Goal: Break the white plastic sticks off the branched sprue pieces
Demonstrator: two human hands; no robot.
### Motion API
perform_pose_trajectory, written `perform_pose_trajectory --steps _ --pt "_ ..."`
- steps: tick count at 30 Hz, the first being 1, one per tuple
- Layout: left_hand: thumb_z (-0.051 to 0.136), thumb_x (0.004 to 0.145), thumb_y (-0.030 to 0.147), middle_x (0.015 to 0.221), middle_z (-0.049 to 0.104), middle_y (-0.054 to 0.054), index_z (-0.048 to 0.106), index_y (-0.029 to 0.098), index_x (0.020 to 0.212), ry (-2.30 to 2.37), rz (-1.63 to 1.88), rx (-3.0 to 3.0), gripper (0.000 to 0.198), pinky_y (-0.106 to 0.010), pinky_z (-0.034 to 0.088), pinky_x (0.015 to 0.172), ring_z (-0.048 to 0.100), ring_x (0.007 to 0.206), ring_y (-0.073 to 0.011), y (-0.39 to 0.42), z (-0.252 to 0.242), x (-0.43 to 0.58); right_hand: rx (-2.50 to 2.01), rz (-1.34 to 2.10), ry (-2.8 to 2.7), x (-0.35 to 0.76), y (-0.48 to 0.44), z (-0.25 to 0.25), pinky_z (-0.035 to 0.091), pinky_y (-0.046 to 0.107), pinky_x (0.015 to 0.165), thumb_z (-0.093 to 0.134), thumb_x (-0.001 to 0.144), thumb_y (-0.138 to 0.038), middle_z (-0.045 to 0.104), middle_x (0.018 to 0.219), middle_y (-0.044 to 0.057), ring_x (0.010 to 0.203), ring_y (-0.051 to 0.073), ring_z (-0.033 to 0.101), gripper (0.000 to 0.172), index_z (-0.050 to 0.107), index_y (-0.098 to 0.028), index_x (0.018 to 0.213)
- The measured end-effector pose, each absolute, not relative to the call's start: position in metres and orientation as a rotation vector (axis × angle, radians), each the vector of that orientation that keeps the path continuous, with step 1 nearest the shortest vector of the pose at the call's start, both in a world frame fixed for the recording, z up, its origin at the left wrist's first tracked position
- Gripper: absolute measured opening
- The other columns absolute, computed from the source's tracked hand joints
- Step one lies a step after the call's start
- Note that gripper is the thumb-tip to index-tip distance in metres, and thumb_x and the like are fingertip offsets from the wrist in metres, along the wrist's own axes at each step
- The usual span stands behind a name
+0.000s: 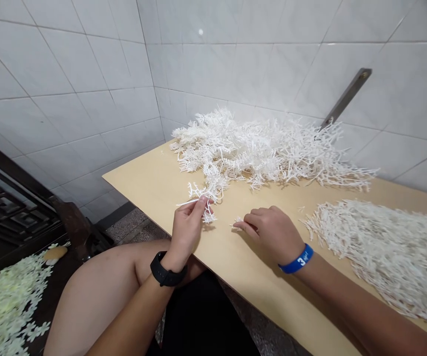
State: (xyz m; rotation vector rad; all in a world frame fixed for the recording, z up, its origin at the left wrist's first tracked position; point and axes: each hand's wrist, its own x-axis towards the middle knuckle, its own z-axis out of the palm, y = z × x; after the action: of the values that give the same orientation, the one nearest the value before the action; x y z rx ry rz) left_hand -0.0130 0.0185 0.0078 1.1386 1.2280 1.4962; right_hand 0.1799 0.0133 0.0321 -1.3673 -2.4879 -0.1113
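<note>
My left hand (188, 228), with a black watch on its wrist, pinches a white branched plastic sprig (209, 217) between thumb and fingertips over the table's near edge. Thin prongs of the sprig stick out above and below the fingers. To its right, my right hand (272, 232) is closed low over the tabletop (231, 262), a blue band around its wrist. Tiny white sprig pieces (236, 223) poke out at its fingertips; the curled fingers hide the rest. Behind both hands lies a large tangled heap of white branched sprigs (258, 148).
A second pile of small white pieces (395, 252) spreads over the table's right side. Pale green-white plastic flowers (5, 296) lie on a dark seat at lower left. White tiled walls stand behind, with a metal bracket (347, 96) at the right.
</note>
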Motion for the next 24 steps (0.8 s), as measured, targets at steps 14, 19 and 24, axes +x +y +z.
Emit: perform_pose_trajectory --steps 14,19,24 --pt "0.06 0.087 0.043 0.077 0.074 -0.003 0.077 0.015 0.08 1.241 1.428 1.16 0.033 -0.03 0.049 0.081 0.067 0.088 -0.0217 0.006 0.011 0.0 -1.037 0.133 -2.315 0.153 0.001 0.03 0.049 0.034 0.071 0.063 0.09 -0.039 0.069 0.096 0.01 0.084 0.023 0.065 0.039 0.058 -0.016 0.12" --pt "0.059 0.087 0.046 0.077 0.074 -0.004 0.078 0.015 0.084 1.19 1.37 1.103 0.036 -0.031 0.051 0.079 0.068 0.084 -0.0227 -0.002 0.009 0.01 -0.965 0.34 -2.212 0.152 0.002 0.024 0.05 0.033 0.075 0.051 0.094 -0.022 0.069 0.093 0.009 0.084 0.021 0.065 0.016 0.066 -0.018 0.095" --pt "0.055 0.087 0.055 0.094 0.076 -0.009 0.076 0.015 0.098 0.929 1.192 1.139 0.046 -0.034 0.042 0.102 0.063 0.11 -0.0247 0.002 0.016 -0.001 -0.837 0.863 -2.072 0.158 0.006 0.032 0.049 0.028 0.065 0.044 0.099 -0.037 0.066 0.073 0.004 0.067 0.016 0.061 0.035 0.063 -0.018 0.076"
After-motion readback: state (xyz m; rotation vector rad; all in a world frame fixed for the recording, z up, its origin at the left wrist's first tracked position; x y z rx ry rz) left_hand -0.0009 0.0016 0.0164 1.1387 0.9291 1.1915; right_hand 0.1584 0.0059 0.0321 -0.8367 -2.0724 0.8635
